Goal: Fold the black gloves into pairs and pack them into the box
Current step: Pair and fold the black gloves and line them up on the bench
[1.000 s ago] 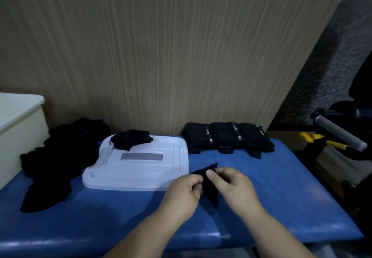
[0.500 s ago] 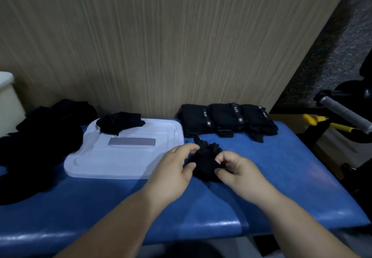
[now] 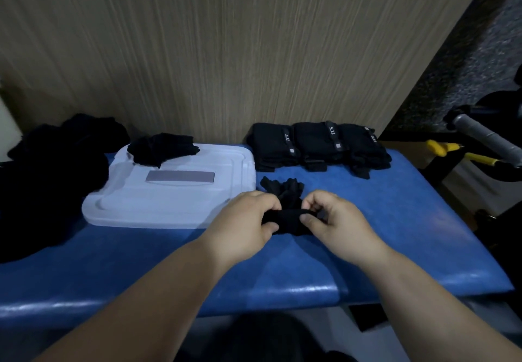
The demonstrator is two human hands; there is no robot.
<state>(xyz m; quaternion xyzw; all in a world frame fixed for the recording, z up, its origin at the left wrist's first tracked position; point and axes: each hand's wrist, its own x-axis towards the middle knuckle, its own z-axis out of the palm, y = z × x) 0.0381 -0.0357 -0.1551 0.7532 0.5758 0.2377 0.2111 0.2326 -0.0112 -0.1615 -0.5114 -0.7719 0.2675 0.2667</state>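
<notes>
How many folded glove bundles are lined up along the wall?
3. The left bundle sits just right of the white lid, the middle bundle beside it, the right bundle furthest right. The dark pile at far left could hide more.

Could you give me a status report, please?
Left hand and right hand both grip black fabric glove bundle over blue padded bench. Nothing in the way.

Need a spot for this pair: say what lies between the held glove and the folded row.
Head view: only bare blue table separates the held glove from the folded row.
</notes>
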